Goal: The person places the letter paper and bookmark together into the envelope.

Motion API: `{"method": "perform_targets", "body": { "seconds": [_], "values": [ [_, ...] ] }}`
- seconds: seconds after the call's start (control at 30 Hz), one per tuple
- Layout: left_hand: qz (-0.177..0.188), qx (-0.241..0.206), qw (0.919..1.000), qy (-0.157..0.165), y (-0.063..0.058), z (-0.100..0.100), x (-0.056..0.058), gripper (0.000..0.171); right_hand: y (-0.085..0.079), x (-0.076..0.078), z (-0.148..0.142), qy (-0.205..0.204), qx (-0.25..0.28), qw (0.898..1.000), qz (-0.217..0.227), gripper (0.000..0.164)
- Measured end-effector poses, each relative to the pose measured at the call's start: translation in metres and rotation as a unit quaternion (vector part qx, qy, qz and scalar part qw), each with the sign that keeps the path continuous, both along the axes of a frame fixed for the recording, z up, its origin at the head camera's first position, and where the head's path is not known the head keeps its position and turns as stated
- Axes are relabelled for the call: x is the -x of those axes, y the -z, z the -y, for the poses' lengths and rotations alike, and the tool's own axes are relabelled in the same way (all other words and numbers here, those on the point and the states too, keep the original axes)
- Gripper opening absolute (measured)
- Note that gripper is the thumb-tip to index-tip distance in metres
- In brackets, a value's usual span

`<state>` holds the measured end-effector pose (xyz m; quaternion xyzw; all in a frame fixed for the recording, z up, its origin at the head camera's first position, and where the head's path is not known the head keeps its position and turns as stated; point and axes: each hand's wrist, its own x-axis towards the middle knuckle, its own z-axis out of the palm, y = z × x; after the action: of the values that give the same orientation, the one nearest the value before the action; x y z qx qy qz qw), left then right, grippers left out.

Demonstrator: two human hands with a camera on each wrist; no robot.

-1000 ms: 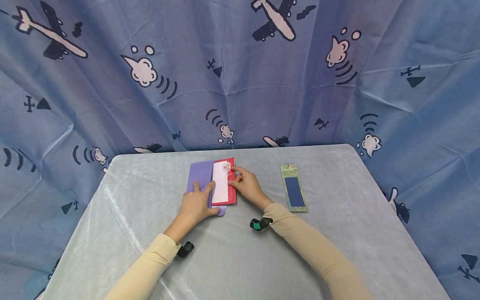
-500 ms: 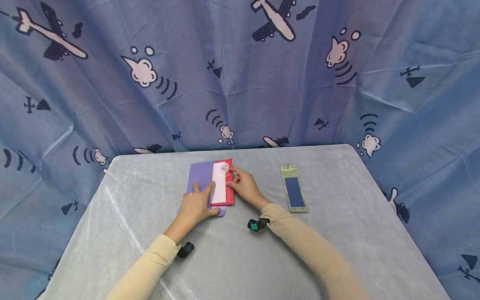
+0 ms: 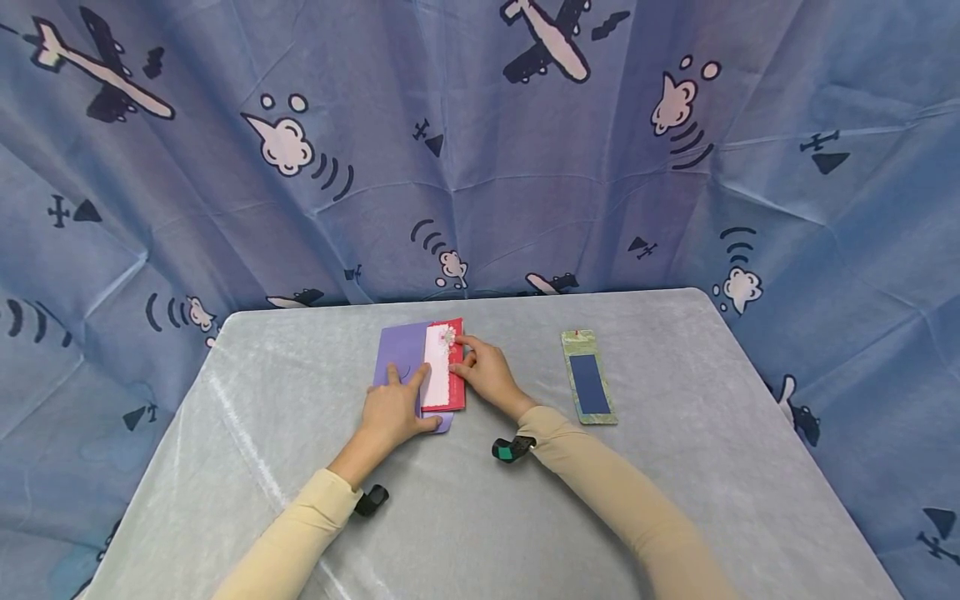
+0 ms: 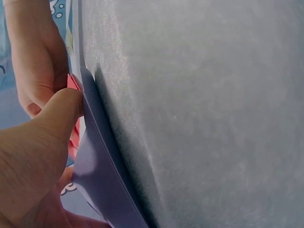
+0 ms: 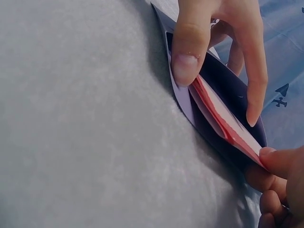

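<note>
A purple envelope (image 3: 401,342) lies toward the far side of the table. My left hand (image 3: 385,414) rests on it with fingers spread, its thumb at the near lower edge. A red greeting card (image 3: 437,367) with a white panel and a small flower sits partly inside the envelope, its right side sticking out. My right hand (image 3: 491,379) pinches the card's right edge between thumb and fingers. In the right wrist view, the envelope's mouth (image 5: 190,109) gapes around the card, and the left thumb (image 5: 186,64) presses at its edge. The card's left part is hidden.
To the right lies a flat green card-like piece (image 3: 588,379) with a dark blue panel and a small red mark on top. A grey cloth covers the table (image 3: 465,533). Behind its far edge hangs a blue curtain (image 3: 480,167) with airplane prints.
My right hand has slid the greeting card slightly left, a little deeper into the envelope. The left hand has stayed in place on the envelope.
</note>
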<state>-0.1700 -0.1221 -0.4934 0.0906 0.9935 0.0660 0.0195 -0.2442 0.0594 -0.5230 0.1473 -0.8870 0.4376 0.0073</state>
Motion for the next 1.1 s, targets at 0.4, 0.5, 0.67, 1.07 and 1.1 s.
{"method": "perform_targets", "body": {
  "seconds": [0.4, 0.5, 0.67, 1.07, 1.1],
  "values": [
    [-0.004, 0.008, 1.0000, 0.001, 0.0007, -0.0003, -0.0004, 0.099, 0.0061, 0.0030, 0.0035, 0.000, -0.012, 1.000, -0.003, 0.054],
    [-0.005, 0.009, 0.9999, 0.000, 0.0003, -0.0005, -0.0004, 0.099, 0.0062, 0.0029, 0.0036, -0.002, -0.013, 1.000, -0.003, 0.054],
    [-0.010, 0.012, 0.9999, 0.002, 0.0007, -0.0002, -0.0008, 0.099, 0.0068, 0.0032, 0.0038, -0.006, -0.012, 1.000, -0.003, 0.054],
    [-0.014, 0.013, 0.9998, 0.002, 0.0012, 0.0002, -0.0002, 0.100, 0.0056, 0.0034, 0.0050, -0.011, -0.018, 1.000, -0.007, 0.054],
    [-0.012, 0.013, 0.9998, 0.002, 0.0013, 0.0002, -0.0001, 0.100, 0.0055, 0.0035, 0.0052, -0.011, -0.021, 1.000, -0.006, 0.054]
  ]
}}
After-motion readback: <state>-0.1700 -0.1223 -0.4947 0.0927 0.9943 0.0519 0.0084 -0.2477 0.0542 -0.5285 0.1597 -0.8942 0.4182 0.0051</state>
